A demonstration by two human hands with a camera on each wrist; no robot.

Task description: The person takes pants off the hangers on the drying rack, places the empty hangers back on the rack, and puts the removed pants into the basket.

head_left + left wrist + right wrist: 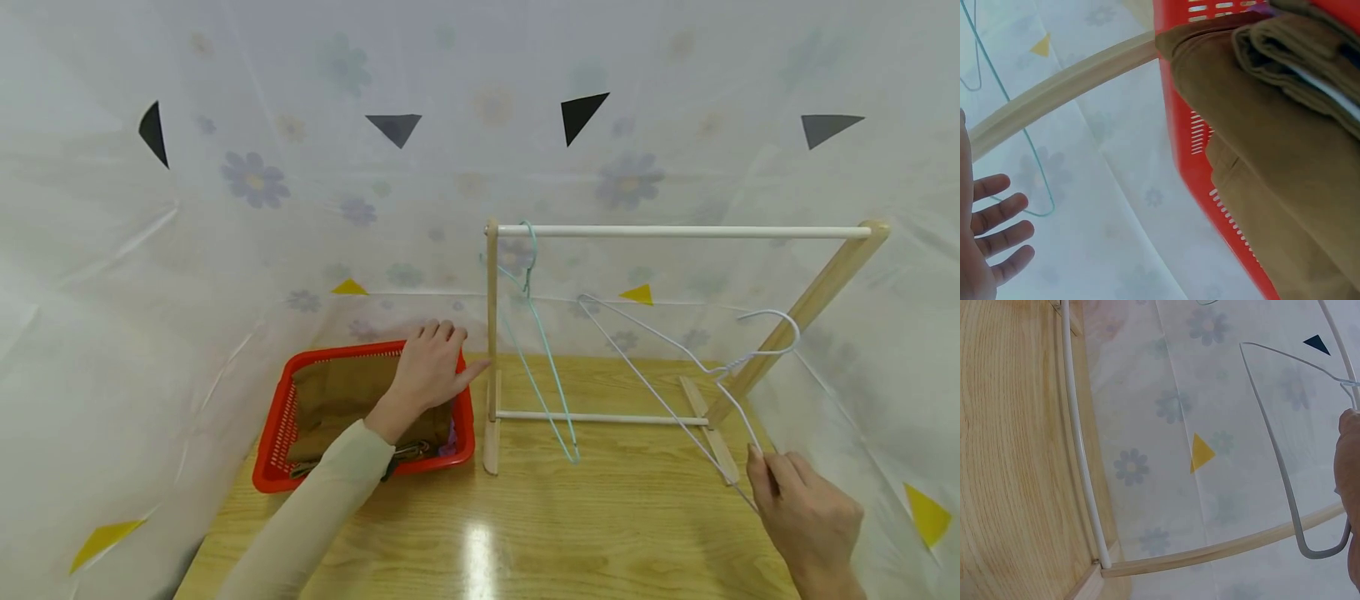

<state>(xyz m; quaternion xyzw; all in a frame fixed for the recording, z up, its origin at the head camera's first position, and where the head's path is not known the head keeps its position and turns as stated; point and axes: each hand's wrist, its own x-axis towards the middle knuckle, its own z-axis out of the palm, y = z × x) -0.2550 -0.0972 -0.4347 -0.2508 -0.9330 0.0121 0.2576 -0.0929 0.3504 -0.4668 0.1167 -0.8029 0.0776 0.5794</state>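
In the head view my right hand (806, 508) grips one end of a white wire hanger (660, 333), lifted at the right of the rack with its hook uppermost. The right wrist view shows the hanger's bent loop (1319, 553) beside that hand. My left hand (435, 362) reaches over the red basket (273, 442), fingers extended, thumb near the rack's left post. In the left wrist view its fingers (1007, 234) are spread with nothing between them. Folded brown cloth (337, 392), seemingly a garment, lies in the basket.
A wooden rack with a white top bar (675, 232) stands on the wood-grain table (600, 533). From the bar's left end hangs a mint-green hanger (555, 375). Behind rises a pale flowered sheet (465, 100) with black and yellow triangles. Purple fabric (450, 442) shows inside the basket.
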